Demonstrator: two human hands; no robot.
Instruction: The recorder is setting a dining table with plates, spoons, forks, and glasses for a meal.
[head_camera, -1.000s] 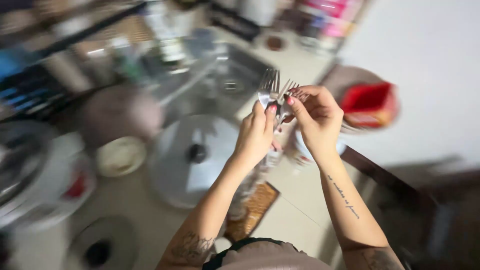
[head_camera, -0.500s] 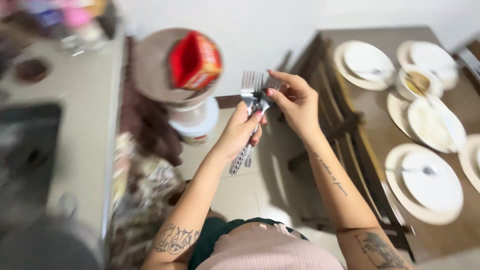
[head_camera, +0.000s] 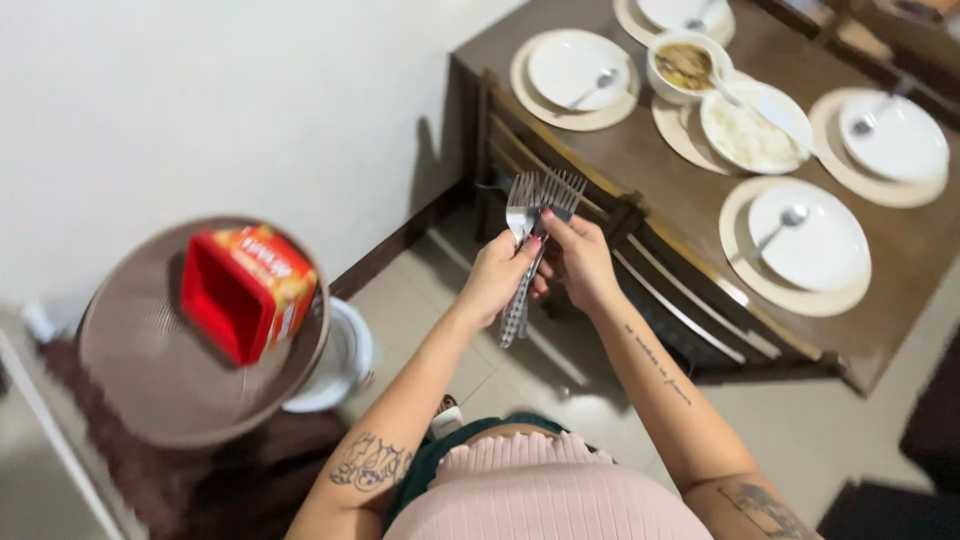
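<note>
My left hand (head_camera: 497, 277) grips a bunch of several metal forks (head_camera: 536, 197) by their handles, tines up. My right hand (head_camera: 577, 260) is closed on the same bunch from the right, its fingers around the fork necks. Both hands are held in front of my chest, above the tiled floor. Ahead to the right stands a dark wooden dining table (head_camera: 661, 153) set with white plates (head_camera: 809, 238) on round beige mats, each with a spoon. A bowl of soup (head_camera: 685, 66) and a plate of rice (head_camera: 755, 126) stand in the table's middle.
A wooden chair (head_camera: 640, 262) is pushed in at the table's near side, just beyond my hands. On the left a round brown tray (head_camera: 150, 370) bears a red box (head_camera: 244, 291), above a white bucket (head_camera: 340, 360). A white wall runs behind.
My view has swung from the kitchen sink and counter round to the dining table. Both hands have kept hold of the forks, and my right hand has slid lower on the bunch.
</note>
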